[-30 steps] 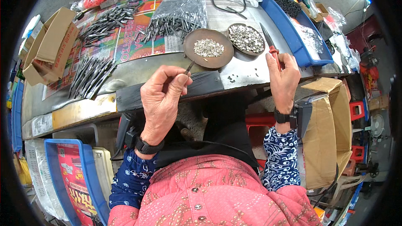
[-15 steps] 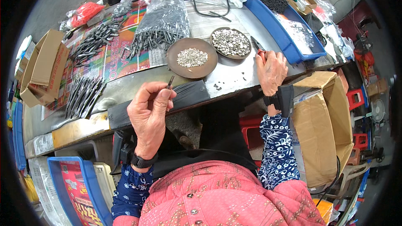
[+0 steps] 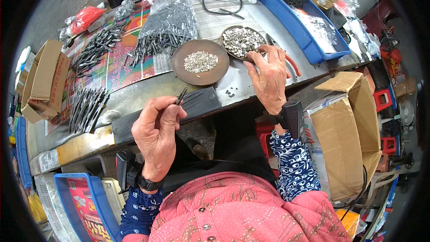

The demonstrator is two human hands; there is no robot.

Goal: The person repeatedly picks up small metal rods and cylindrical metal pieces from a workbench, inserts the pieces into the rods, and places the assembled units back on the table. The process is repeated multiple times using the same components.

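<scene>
A: The small dark pin (image 3: pixel 181 95) is pinched between thumb and forefinger of the left hand (image 3: pixel 156 134), raised clear of the bench edge. But the large things are to be taken first: a grey metal workbench (image 3: pixel 251 27) is seen, with a blue tray (image 3: pixel 309 36) along its far right side and an open cardboard box (image 3: pixel 354 125) standing below to the right.

B: And on the bench itself?

A: A clear bag of dark pins (image 3: pixel 172 9) is laid near the middle, and loose dark pins (image 3: pixel 87 105) are spread on a coloured printed sheet (image 3: pixel 121 67) to the left. In front of the bag, two shallow brown dishes are set side by side: the nearer dish (image 3: pixel 199 62) holds a small heap of silvery pieces, the farther dish (image 3: pixel 239 40) a fuller layer of them.

B: What has changed within the last second?

A: The right hand (image 3: pixel 271 78) has been brought across to the rim of the farther dish, its fingertips now touching the silvery pieces; whether one has been gripped cannot be told, as the fingertips are curled over them. Red-handled pliers (image 3: pixel 293 65) lie just beside it. The left hand has been drawn back from the bench toward the body, with the pin kept clamped.

B: What is meant by that?

A: It may be judged that a silvery piece is being fetched to be joined to the held pin.
</scene>
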